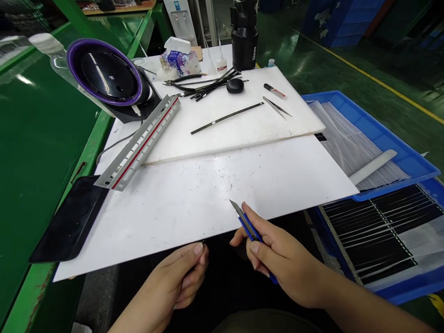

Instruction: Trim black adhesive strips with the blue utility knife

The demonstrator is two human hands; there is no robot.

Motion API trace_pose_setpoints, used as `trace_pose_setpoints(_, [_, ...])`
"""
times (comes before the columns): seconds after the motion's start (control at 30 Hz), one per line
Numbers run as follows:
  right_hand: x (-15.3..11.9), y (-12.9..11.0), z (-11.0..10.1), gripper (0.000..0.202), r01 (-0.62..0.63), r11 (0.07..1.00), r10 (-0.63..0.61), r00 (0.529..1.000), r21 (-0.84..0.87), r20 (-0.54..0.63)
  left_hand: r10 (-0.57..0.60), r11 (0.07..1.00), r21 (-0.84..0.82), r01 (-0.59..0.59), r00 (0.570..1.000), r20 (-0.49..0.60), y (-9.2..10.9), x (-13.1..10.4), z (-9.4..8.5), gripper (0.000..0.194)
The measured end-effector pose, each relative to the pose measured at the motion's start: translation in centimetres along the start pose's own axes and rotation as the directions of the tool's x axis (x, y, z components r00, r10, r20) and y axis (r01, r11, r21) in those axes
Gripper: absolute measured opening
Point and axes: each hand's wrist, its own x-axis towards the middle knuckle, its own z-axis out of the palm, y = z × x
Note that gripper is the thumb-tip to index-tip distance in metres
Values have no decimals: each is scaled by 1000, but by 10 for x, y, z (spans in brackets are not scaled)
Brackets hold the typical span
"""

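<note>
A blue utility knife (pixel 250 227) with its blade out is held in my right hand (pixel 277 254), the blade pointing up and left over the board's front edge. My left hand (pixel 182 273) is closed in a pinch just below that edge; a tiny dark bit shows at the fingertips, too small to name. On the white foam slab (pixel 243 134) lie a dark narrow strip (pixel 227 119), tweezers (pixel 276 108), a marker (pixel 275 91), a small black case (pixel 235 85), a pile of dark strips (pixel 211 87) and black-handled pliers (pixel 183 83).
A grey metal rail (pixel 142 143) lies at the left, near a purple-rimmed fan (pixel 106 71) and a black tray (pixel 71 222). Behind stand a black bottle (pixel 244 44) and a tissue pack (pixel 183 60). Blue crates (pixel 412 148) with sheets stand at the right.
</note>
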Motion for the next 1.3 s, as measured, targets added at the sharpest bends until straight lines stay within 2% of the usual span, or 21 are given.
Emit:
trace_pose_setpoints(0.13, [2,-1,1,60,-52,996,52,999,66,2,-5,1000,-12,5,1000,6,0,-1,3,37])
trace_pose_setpoints(0.17, [2,-1,2,60,-49,999,49,999,18,-12,-4,1000,-23,4,1000,12,0,-1,4,36])
trace_pose_setpoints(0.23, [2,-5,3,60,-2,980,-3,1000,-199,-25,4,999,-51,-3,1000,10,1,-1,4,34])
trace_pose_setpoints(0.3, [1,-10,3,57,74,882,-90,996,-465,-12,12,997,-78,-13,1000,-7,1,-1,5,32])
trace_pose_setpoints(0.37, [0,-15,5,53,113,736,-145,989,-668,8,12,995,-99,-14,1000,-22,1,-1,6,31])
trace_pose_setpoints(0.5, [1,-19,9,58,99,478,-104,993,-873,56,-5,994,-105,0,999,-45,0,0,8,31])
trace_pose_setpoints(0.6, [4,-15,14,63,127,382,-52,992,-916,117,-16,996,-83,10,997,-78,-2,0,8,33])
trace_pose_setpoints(0.73, [8,-9,19,65,162,318,-48,987,-934,154,-36,999,-41,32,992,-118,-4,-2,8,39])
trace_pose_setpoints(1.0, [11,-13,21,72,168,322,5,984,-932,179,-58,998,-33,54,988,-140,-6,-1,7,41])
trace_pose_setpoints(1.3, [6,-5,30,76,277,180,-99,960,-944,263,-57,998,-34,53,985,-162,-6,-1,9,42])
